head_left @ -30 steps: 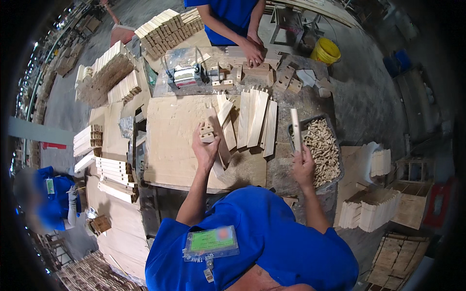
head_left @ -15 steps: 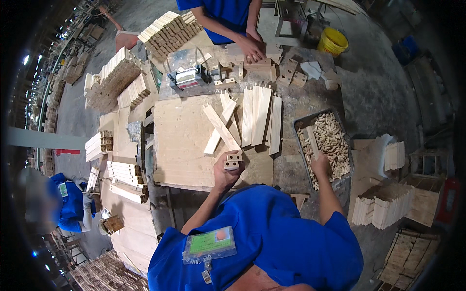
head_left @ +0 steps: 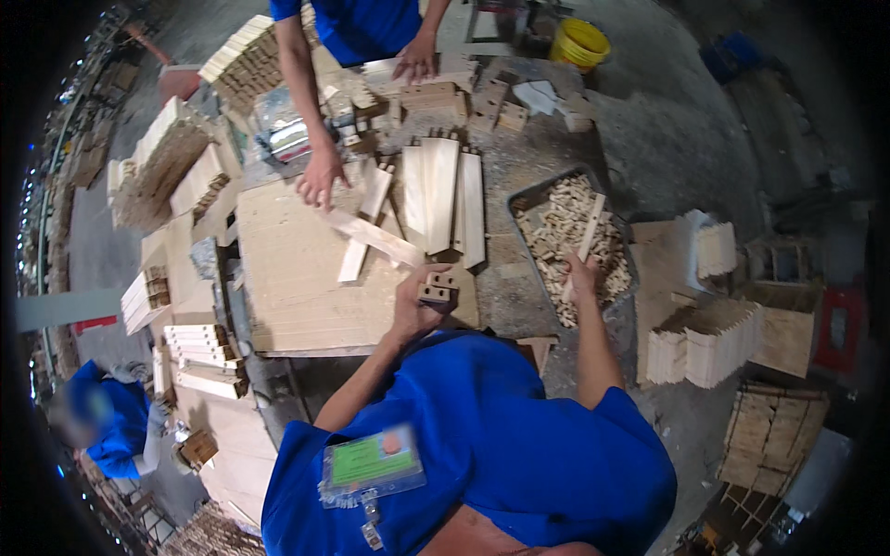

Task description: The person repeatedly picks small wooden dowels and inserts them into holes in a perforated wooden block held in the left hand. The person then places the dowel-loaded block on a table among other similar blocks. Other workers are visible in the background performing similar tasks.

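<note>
My left hand (head_left: 416,304) is closed around pale wooden slats (head_left: 438,284), stacked with their drilled ends facing up. My right hand (head_left: 582,277) grips a narrow wooden stick (head_left: 591,228) over a dark plastic tray (head_left: 520,206) heaped with short wooden dowels (head_left: 554,222). Just beyond my left hand, a loose slat (head_left: 375,237) lies across another slat (head_left: 353,260). A co-worker's hand (head_left: 322,176) reaches down to the far end of the upper one. Several wider slats (head_left: 439,185) with dowels in their far ends lie side by side between my hands and the co-worker.
A cardboard sheet (head_left: 287,296) covers the table's left part. Drilled wooden blocks (head_left: 436,100) and a metal clamp-like device (head_left: 287,139) stand on the far side. Stacked slats (head_left: 199,357) flank the left, more stacks (head_left: 709,338) the right. A yellow bucket (head_left: 580,44) stands beyond.
The view has shifted. One of the co-worker's hands has come from the far blocks to the crossed slats. The stick in my right hand has swung to lean right. My left hand keeps its slats.
</note>
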Demonstrator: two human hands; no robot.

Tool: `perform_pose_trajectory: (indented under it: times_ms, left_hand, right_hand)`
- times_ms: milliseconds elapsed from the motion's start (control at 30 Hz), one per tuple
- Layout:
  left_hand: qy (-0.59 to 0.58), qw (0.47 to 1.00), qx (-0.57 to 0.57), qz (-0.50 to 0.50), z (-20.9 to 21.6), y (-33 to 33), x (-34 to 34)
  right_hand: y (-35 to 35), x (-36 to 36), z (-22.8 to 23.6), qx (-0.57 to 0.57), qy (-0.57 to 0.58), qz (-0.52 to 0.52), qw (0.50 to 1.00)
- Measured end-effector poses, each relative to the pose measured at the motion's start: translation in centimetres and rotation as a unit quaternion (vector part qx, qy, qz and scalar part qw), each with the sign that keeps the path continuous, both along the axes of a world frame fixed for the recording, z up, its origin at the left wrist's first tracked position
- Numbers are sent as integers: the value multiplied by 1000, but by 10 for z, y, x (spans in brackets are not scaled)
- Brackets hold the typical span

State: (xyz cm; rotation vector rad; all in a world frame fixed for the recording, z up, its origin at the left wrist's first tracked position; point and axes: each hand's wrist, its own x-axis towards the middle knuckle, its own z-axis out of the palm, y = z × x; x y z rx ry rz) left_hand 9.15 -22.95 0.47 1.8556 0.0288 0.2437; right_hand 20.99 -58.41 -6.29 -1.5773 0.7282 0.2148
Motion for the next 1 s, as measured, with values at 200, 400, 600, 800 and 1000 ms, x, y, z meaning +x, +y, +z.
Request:
perform_pose_trajectory:
  times_ms: [200,400,600,800,1000]
  left_hand:
    - [79,997,-15,-23,0,-2,-4]
    - [55,997,-37,-47,6,-3,-5]
    - [57,995,-65,-54,12,1,-9]
    - [127,989,-69,-41,4,2,-20]
    - [102,991,-68,-51,4,-1,-16]
  right_hand:
    - [34,-26,59,175,-82,110,975]
    - [107,-44,135,-62,-196,400,893]
    - [138,-54,119,44,-50,420,905]
    - [158,-69,109,36,-48,371,927]
    - [162,-78,113,-57,-142,334,930]
